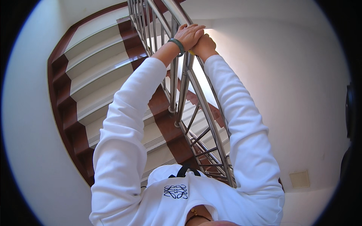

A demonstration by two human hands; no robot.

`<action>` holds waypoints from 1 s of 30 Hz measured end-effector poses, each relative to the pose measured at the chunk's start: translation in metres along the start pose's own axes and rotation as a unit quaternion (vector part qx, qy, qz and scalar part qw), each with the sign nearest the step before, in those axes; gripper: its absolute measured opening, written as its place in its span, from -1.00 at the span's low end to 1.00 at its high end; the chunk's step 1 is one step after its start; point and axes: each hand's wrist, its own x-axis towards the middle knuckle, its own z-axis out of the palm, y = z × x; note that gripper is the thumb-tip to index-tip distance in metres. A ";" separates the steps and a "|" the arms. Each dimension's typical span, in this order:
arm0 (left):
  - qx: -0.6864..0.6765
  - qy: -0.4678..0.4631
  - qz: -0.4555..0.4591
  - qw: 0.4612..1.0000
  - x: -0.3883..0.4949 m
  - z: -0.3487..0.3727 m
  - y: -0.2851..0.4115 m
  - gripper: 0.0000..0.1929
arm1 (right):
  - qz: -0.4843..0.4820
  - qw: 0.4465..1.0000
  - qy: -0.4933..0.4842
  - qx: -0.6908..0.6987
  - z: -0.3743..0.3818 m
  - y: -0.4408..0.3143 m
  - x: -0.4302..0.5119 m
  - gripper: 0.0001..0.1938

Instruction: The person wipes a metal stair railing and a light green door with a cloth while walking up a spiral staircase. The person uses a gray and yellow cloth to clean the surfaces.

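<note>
My left hand [189, 36], with a dark green bangle [177, 46] at its wrist, lies across the top of a stainless steel stair railing [176, 11]. Its fingers are stretched out and touch my right hand [205, 45]. The right hand is curled at the rail's turn, right beside the left. A small bit of something yellow [192, 52] shows under the right hand; most of it is hidden, so its kind is unclear. Steel posts [183, 84] run down below both hands. White sleeves cover both arms.
Pale stair treads with dark red-brown edging [158, 113] lie to the left of the railing. Through the gap a lower flight [195, 113] shows. A white wall [282, 84] stands on the right, with a square cover plate [299, 178] on it.
</note>
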 end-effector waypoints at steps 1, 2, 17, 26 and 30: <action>0.015 0.002 0.005 1.000 0.004 0.001 -0.008 -0.59 | -0.010 1.000 0.006 -0.005 0.004 -0.002 0.010 -0.37; 0.030 0.004 0.011 0.999 0.008 0.002 -0.015 -0.60 | -0.019 1.000 0.011 -0.011 0.005 -0.004 0.020 -0.37; -0.073 0.088 -0.032 0.993 -0.056 0.031 0.039 -0.49 | -0.071 0.984 0.161 -0.019 0.023 0.018 -0.067 -0.65; -0.198 0.161 -0.031 0.966 -0.147 0.047 0.117 -0.49 | -0.172 0.942 0.277 -0.078 0.024 0.030 -0.175 -0.55; -0.308 0.166 -0.066 0.934 -0.178 0.057 0.122 -0.46 | -0.200 0.939 0.272 -0.066 0.040 0.025 -0.189 -0.59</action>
